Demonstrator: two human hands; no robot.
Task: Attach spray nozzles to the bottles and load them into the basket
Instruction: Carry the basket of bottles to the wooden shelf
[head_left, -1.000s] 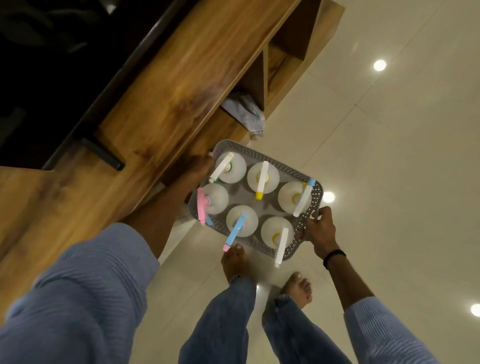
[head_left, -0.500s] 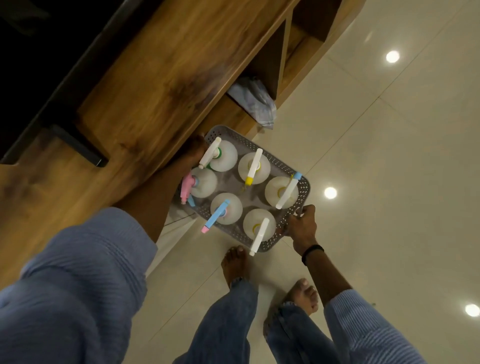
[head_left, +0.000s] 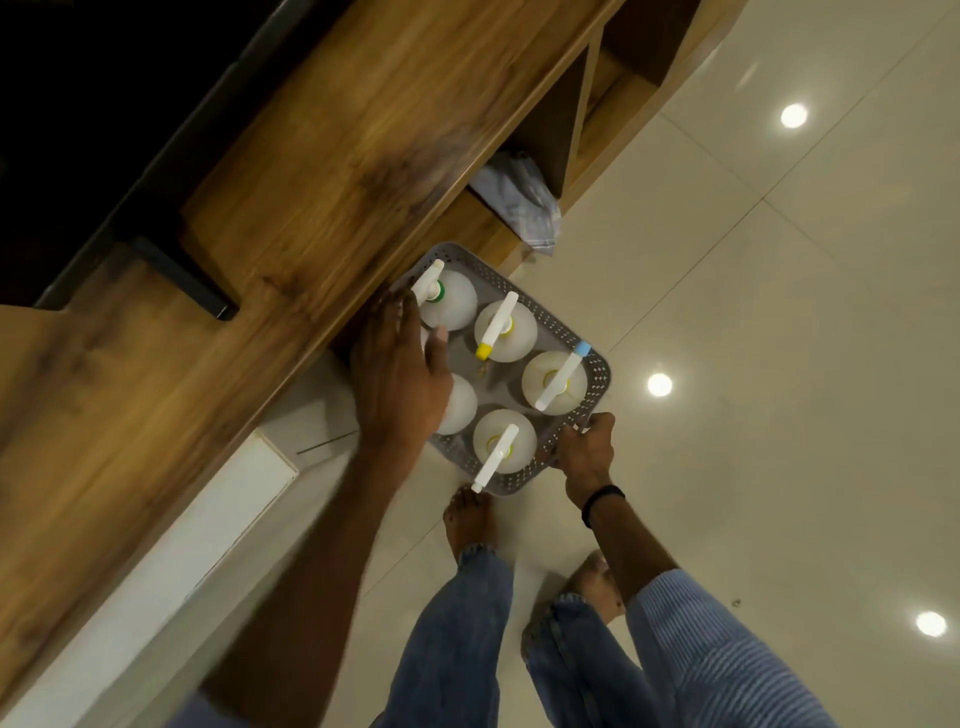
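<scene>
A grey perforated basket (head_left: 597, 387) sits low beside the wooden unit, holding several white bottles with spray nozzles. A bottle with a yellow-tipped nozzle (head_left: 497, 326) stands in the middle, one with a blue-tipped nozzle (head_left: 563, 375) at the right, and one with a white nozzle (head_left: 496, 457) at the near edge. My right hand (head_left: 584, 447) grips the basket's near right rim. My left hand (head_left: 397, 376) hovers over the basket's left side with fingers spread, covering two bottles there. It holds nothing that I can see.
A wooden shelf unit (head_left: 291, 197) runs diagonally along the left, its edge right over the basket. A crumpled grey cloth (head_left: 519, 200) lies in a lower compartment. My bare feet (head_left: 467, 519) stand on the glossy tiled floor just behind the basket.
My left hand has let go of the basket's far left rim and moved over the top of the left bottles. The basket has shifted a little toward the shelf; my right hand keeps its grip.
</scene>
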